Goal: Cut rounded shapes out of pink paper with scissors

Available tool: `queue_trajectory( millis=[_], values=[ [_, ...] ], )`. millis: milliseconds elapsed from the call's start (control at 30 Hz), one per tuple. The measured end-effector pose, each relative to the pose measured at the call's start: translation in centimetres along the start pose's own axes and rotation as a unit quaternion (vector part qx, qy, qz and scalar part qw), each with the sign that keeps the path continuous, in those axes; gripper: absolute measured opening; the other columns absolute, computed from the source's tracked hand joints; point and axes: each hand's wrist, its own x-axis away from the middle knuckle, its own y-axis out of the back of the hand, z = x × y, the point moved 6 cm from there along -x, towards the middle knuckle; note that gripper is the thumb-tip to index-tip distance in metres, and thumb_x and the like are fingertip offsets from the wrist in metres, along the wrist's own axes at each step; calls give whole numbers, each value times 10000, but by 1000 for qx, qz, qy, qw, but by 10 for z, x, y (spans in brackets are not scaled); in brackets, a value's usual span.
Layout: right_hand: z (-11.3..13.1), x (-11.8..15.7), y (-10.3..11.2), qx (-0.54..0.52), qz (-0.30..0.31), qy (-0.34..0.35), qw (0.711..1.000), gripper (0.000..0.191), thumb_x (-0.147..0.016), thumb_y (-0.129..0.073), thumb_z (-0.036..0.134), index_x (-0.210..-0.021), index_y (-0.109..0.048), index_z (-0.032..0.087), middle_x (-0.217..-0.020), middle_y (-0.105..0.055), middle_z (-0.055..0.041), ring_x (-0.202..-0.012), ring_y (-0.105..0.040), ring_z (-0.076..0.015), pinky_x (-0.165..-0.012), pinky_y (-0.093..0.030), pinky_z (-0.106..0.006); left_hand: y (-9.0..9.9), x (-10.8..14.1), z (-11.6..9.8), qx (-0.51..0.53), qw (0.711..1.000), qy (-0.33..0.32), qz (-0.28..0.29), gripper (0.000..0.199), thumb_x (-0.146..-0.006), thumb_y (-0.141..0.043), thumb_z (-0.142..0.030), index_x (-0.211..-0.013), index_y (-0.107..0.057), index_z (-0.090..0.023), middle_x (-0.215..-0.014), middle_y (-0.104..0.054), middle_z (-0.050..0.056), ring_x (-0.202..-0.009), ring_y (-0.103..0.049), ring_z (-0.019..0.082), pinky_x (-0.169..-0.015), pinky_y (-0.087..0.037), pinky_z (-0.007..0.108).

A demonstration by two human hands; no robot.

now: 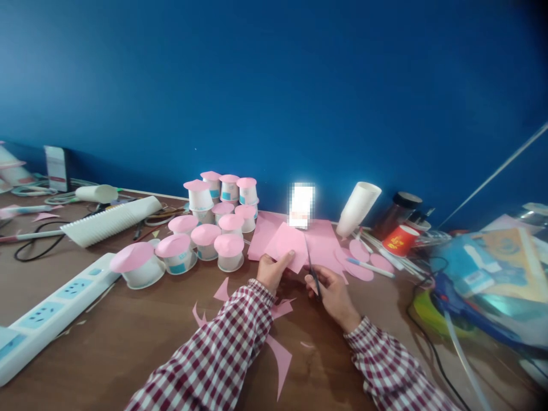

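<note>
My left hand pinches a piece of pink paper, its thumb lying on top near the lower edge. Scissors are in my right hand, fingers closed round their dark handle. The blades point away from me along the paper's right edge; whether they are apart I cannot tell. Beneath lie larger pink sheets. Pink scraps, one a long curved offcut, lie on the table near my forearms. To the left stand several upturned paper cups topped with shallow pink cones.
A white power strip runs along the left, near a toppled stack of cups. Behind the paper glows a blurred bright screen. On the right are leaning cups, a red cup, a marker and a blue glue gun.
</note>
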Motion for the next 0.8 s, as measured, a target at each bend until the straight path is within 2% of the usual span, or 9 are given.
queue_trajectory(
  millis=[467,800],
  values=[
    [4,1,-1,-20,-3,-11,1000,422,-785,-659,472,-1047,-629,144,-665,-592,-1,-521,-566,-125,-485,-463,-236,1,2,-2,-57,998,7,9,369,-559,-810,-441,-604,-639,-117,-401,-538,8,-344,-464,112,-340,-346,231],
    [5,1,-2,-40,-5,-26,999,437,-762,-684,476,-1041,-622,145,-677,-602,1,-519,-564,-117,-480,-457,-227,0,2,-1,-59,998,14,14,390,-571,-795,-472,-622,-646,-115,-404,-537,7,-343,-459,115,-333,-343,234]
  ],
)
